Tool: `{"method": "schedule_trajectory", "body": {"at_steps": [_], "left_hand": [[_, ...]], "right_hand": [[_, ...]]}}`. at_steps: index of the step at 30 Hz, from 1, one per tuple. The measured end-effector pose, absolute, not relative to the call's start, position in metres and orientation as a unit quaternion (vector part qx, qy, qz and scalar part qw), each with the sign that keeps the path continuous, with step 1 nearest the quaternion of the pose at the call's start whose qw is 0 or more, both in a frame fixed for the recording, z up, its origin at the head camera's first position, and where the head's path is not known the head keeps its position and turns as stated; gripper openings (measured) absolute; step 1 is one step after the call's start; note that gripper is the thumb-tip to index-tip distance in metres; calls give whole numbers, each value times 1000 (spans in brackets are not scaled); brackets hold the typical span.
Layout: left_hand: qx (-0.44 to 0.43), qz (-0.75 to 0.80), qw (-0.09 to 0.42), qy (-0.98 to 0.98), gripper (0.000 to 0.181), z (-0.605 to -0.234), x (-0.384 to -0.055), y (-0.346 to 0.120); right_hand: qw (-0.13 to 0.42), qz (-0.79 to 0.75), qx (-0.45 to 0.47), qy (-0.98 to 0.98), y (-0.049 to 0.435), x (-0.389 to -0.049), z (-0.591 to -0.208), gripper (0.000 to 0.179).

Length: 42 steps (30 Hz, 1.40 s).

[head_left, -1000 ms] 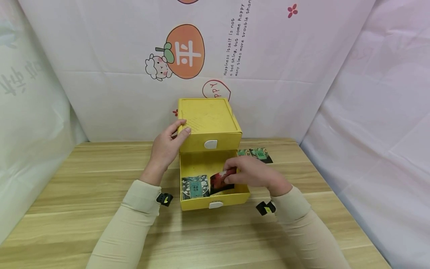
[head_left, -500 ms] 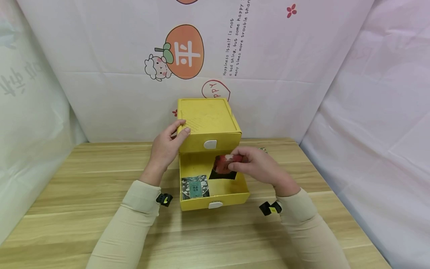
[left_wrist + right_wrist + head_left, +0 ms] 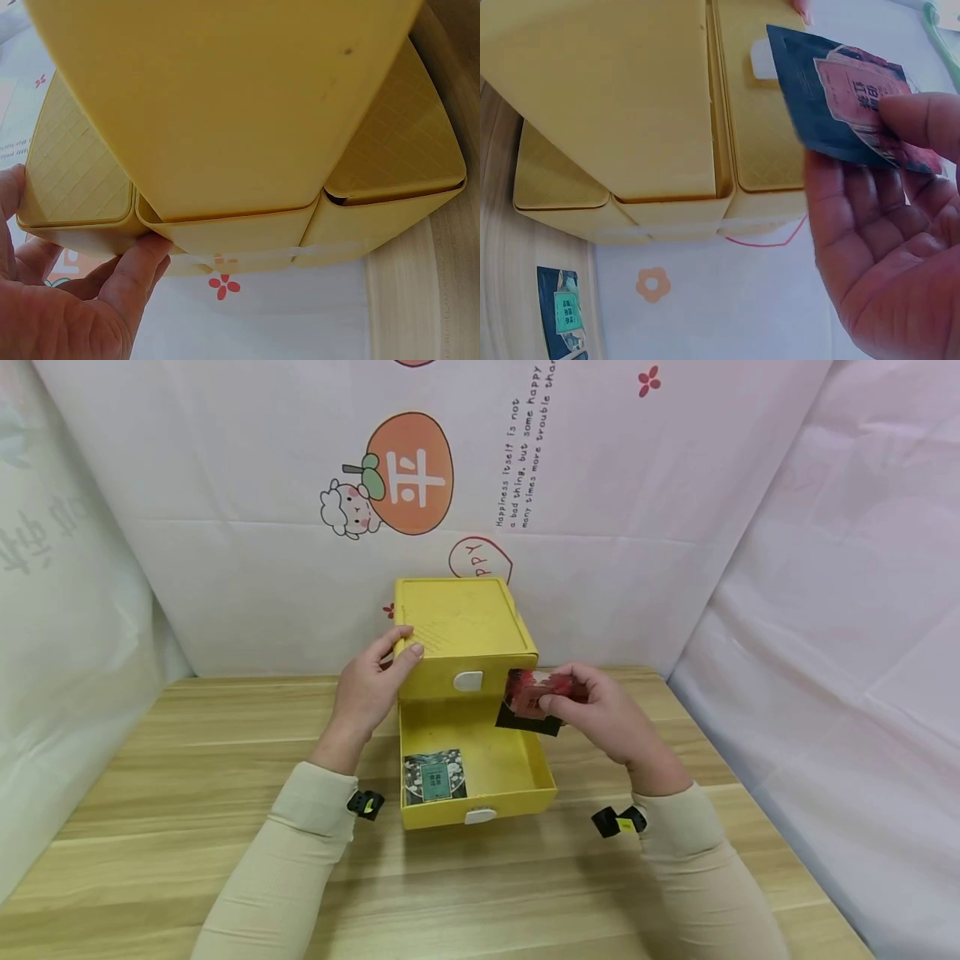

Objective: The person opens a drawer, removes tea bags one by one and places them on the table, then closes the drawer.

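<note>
A wood-grain table (image 3: 150, 835) stands before a white printed backdrop (image 3: 637, 485) bearing an orange fruit figure (image 3: 411, 473), a sheep figure (image 3: 349, 510) and English lettering. The two hands are apart, each engaged separately. The left hand (image 3: 360, 693) grips the upper left front corner of a yellow drawer box (image 3: 461, 614), its thumb on the front edge. The right hand (image 3: 611, 714) pinches a red-and-black sachet (image 3: 531, 702) between thumb and fingers. This sachet is held raised and tilted above the right side of the lower drawer (image 3: 438, 815), its face towards the head camera, with its dark end pointing down.

The lower drawer is pulled out; the upper one is closed. Each front carries a white handle (image 3: 468, 681). A green-labelled sachet (image 3: 435, 777) is in the lower drawer, at the left front corner. The right wrist view records another green-labelled packet (image 3: 567, 313) on the table near the box. Both wrists bear black devices with yellow marks, beside pale sleeve cuffs (image 3: 678, 822).
</note>
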<state>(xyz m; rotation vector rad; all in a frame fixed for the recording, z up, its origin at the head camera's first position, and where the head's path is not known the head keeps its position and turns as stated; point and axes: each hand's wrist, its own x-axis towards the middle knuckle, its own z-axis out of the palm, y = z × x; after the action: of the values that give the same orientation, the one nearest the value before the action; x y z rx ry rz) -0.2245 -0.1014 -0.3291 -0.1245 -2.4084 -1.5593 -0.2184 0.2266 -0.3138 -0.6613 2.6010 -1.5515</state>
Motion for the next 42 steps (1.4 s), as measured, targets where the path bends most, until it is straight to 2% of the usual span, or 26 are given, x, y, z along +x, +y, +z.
{"method": "schedule_trajectory", "body": {"at_steps": [10,15,25,31,42], "left_hand": [[-45,-535,135,-833,60,-329,-225,-103],[-45,-537,133,-832,61,-329,-225,-103],[-43,-533,135,-834,61,-329,-227,-103],[-43,-532,134,-835,60,-329,-226,-102],[-44,-534,133,-834,61,-329,-226,-102]], "right_hand": [[3,-562,-186,806,243,-223,-315,32],[11,-616,-156,772,251,-228,-320,38],[-2,-671,-104,734,265,-240,-335,33],[3,-677,-67,733,269,-250,-348,27],[28,-630,-36,776,271,-263,-375,41]]}}
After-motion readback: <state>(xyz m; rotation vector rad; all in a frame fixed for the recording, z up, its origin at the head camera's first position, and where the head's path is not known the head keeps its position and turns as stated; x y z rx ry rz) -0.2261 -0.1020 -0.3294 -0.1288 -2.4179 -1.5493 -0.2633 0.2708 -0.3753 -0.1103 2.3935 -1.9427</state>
